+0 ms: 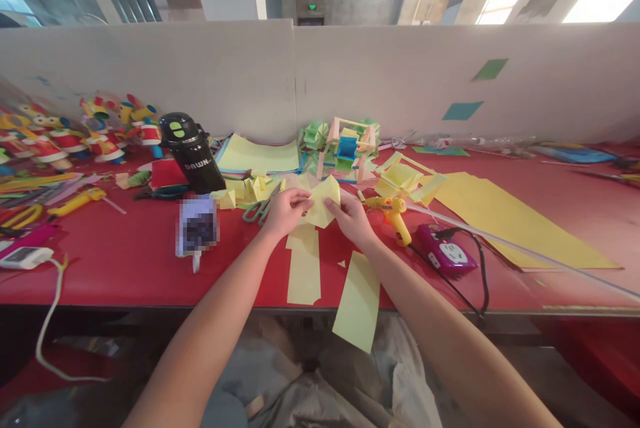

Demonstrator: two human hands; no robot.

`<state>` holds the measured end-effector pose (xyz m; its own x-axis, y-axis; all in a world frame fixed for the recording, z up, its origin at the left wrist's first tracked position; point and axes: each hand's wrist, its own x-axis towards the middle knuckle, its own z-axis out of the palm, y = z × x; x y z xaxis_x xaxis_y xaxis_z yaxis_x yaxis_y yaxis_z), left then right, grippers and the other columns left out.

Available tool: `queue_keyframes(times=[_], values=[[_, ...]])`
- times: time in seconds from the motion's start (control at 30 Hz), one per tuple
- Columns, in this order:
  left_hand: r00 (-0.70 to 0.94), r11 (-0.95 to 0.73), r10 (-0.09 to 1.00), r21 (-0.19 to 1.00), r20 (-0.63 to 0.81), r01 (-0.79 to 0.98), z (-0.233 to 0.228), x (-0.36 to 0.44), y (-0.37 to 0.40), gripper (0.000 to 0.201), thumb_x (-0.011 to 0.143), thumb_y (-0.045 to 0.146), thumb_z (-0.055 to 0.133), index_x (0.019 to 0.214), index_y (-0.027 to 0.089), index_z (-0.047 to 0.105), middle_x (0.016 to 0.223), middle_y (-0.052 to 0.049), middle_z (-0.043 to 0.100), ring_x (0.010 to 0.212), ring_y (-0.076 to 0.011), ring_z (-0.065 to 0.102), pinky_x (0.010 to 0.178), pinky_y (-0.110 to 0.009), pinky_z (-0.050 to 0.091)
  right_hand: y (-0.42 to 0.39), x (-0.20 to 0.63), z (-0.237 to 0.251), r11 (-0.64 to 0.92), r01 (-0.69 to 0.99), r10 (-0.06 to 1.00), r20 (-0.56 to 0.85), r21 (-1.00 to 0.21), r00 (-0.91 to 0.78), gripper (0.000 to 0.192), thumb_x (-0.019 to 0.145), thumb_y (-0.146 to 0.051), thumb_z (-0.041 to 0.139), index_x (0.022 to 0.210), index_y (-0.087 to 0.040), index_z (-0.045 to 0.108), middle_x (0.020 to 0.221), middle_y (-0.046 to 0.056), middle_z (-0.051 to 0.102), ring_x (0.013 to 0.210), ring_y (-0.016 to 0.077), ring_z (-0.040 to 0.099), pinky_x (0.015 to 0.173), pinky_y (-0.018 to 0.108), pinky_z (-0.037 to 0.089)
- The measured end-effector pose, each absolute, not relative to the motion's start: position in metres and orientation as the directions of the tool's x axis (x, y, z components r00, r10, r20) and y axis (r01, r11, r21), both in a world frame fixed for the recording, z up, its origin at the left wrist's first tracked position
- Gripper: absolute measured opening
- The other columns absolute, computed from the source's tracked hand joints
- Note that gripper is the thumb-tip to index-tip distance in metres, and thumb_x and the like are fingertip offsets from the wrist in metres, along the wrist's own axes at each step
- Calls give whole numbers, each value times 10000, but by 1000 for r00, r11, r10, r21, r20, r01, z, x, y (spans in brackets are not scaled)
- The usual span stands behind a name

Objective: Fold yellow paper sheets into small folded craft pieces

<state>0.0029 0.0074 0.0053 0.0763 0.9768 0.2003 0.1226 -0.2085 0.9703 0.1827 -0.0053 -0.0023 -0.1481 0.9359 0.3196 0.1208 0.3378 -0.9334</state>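
Note:
Between my two hands is a folded piece of pale yellow paper (323,205). My left hand (289,210) pinches its left side with thumb and fingers. On the right edge, my right hand (349,217) grips it, the thumb lying on top. Just below lies a pale yellow paper strip (304,275) on the red table. A second yellow strip (359,301) sticks out past the table's front edge, near my right forearm. Green-handled scissors (257,213) rest left of my left hand, partly hidden. Right of my right hand is a yellow glue gun (393,215).
A black bottle (193,155) stands back left, near several colourful figures (103,138). Behind my hands is a paper-and-stick wheel model (349,147). A purple power socket (445,251) with a black cable and large yellow sheets (510,221) lie right. A white partition (380,75) closes the back.

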Motion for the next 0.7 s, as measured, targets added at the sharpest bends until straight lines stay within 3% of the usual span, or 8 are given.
queue_keyframes(times=[0.33, 0.5, 0.7], values=[[108, -231, 970, 961, 216, 152, 5, 1, 7, 347, 702, 316, 783, 1001, 155, 711, 773, -48, 715, 636, -169, 646, 593, -301, 520, -7, 183, -1, 330, 95, 937, 313, -939, -156, 493, 776, -667, 645, 702, -184, 577, 648, 6, 532, 607, 147, 459, 555, 278, 379], [156, -259, 960, 947, 232, 188, 6, 2, 5, 369, 657, 334, 828, 965, 156, 733, 849, -80, 744, 781, -219, 692, 687, -320, 533, -7, 185, 0, 349, 77, 933, 338, -934, -128, 465, 789, -665, 630, 764, -203, 586, 662, 9, 534, 649, 168, 491, 575, 284, 411], [187, -366, 929, 874, 320, 320, 7, 1, 5, 232, 715, 298, 773, 910, 176, 737, 838, -58, 753, 763, -200, 672, 690, -309, 505, -9, 186, 2, 366, 138, 931, 359, -921, -73, 535, 814, -724, 562, 702, -200, 555, 627, 10, 494, 631, 161, 472, 538, 277, 383]])
